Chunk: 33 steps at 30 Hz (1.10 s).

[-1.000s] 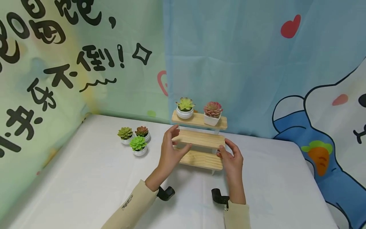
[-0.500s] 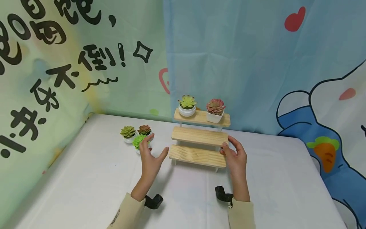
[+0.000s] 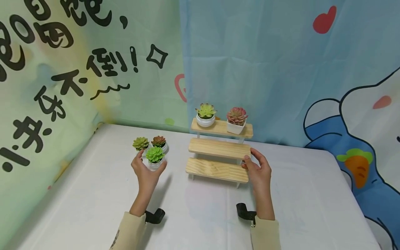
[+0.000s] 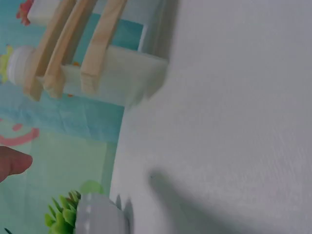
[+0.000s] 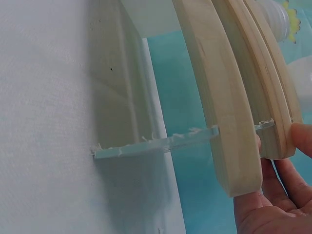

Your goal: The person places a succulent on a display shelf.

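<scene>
The bright-green succulent in a small, round white pot point(image 3: 155, 155) is stood upright on the white-covered bench point(image 3: 203, 218), directly ahead of the left hand's palm and to the left of the three-tiered stand of pale wooden planks point(image 3: 215, 169). The left hand point(image 3: 147, 175) is spread wide, with the plant framed between thumb and fingers; whether the pot is touched cannot be told for certain, as little of the hand is caught in the left wrist view. Just behind, an olive-green rosette succulent point(image 3: 140, 143) and a reddish-brown rosette succulent point(image 3: 159, 141) are closely grouped. The stand's long axis is set roughly left to right, and the right end of its middle plank is pinched by the right hand point(image 3: 261, 172), well apart from the plant; the left hand is clearly the nearer.
</scene>
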### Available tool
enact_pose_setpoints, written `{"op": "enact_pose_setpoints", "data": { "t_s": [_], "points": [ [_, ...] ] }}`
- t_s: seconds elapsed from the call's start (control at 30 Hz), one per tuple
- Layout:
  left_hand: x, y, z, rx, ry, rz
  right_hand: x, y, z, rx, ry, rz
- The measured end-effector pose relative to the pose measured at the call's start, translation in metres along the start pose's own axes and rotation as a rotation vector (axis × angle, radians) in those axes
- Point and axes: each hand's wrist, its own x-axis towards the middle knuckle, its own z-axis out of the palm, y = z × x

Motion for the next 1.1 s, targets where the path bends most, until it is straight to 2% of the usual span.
{"op": "enact_pose_setpoints", "data": {
  "t_s": [0.07,0.23,0.3,0.5,0.63,0.73,1.0,1.1],
  "points": [
    [0.002,-0.005,0.0,0.02,-0.016,-0.043,-0.004,-0.005,0.0,0.001,-0.009,-0.001],
    [0.01,-0.013,0.003,0.039,-0.053,-0.126,-0.024,-0.037,0.006,-0.024,-0.025,-0.012],
    [0.013,-0.015,0.004,0.042,-0.065,-0.156,-0.023,-0.035,0.006,-0.021,-0.021,-0.009],
    [0.019,-0.018,0.006,0.049,-0.115,-0.213,-0.001,-0.001,0.0,0.007,0.009,0.002],
    [0.022,-0.023,0.007,0.057,-0.131,-0.211,0.001,0.004,0.0,0.026,0.014,-0.011],
    [0.024,-0.027,0.008,0.058,-0.135,-0.195,-0.004,-0.002,0.001,0.026,-0.003,-0.022],
    [0.026,-0.033,0.005,0.121,-0.146,-0.158,-0.035,-0.057,0.013,-0.043,-0.011,0.028],
    [0.027,-0.035,0.003,0.12,-0.157,-0.158,-0.037,-0.062,0.014,-0.05,-0.006,0.042]
  ]
}}
